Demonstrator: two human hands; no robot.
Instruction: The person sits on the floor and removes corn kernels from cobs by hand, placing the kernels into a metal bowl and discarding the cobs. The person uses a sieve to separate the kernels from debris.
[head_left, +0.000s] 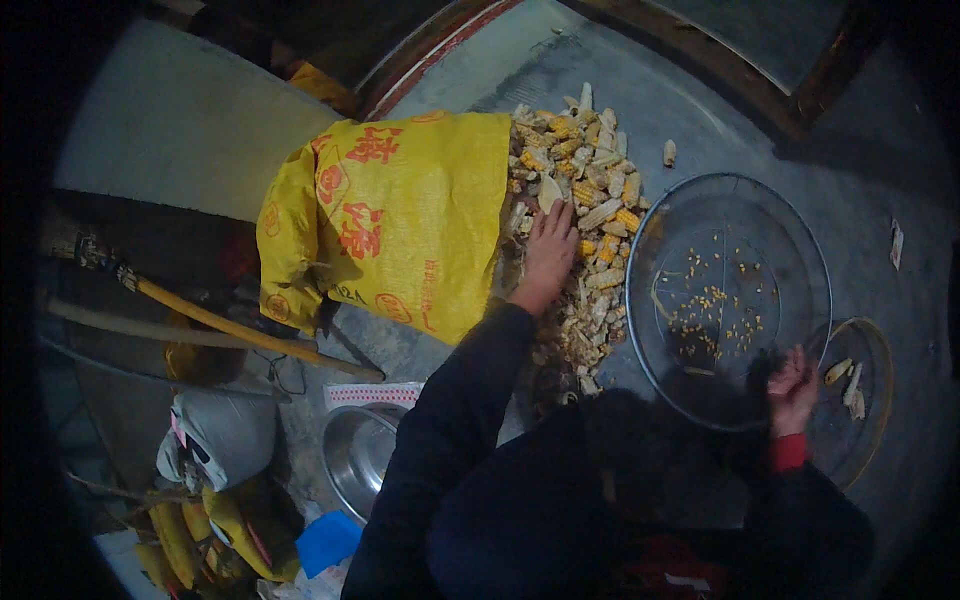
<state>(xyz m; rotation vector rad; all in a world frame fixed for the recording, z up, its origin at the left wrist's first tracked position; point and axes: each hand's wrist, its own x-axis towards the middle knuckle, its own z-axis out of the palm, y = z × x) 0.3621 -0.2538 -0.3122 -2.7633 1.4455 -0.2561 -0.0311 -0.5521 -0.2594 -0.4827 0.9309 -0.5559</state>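
Observation:
My left hand (553, 251) reaches over a heap of corn cobs (596, 199) at the mouth of a yellow woven sack (442, 202). Its fingertips meet a pale husk or cob piece (550, 193); whether they grip it is hidden. Some cobs still bear yellow kernels, others look stripped. Right of the heap lies a large round mesh sieve (823, 262) with loose kernels (705, 304) scattered on its mesh. At the sieve's lower right rim is my right hand (793, 390), its fingers loosely bent and apart, with nothing visible in them.
Beside the sieve, a second round tray or sieve (889, 367) holds a few cob pieces (853, 394). A metal basin (349, 457) stands at lower left, near a blue item (328, 544) and a grey bag (229, 435). A yellow pole (247, 330) points towards the sack.

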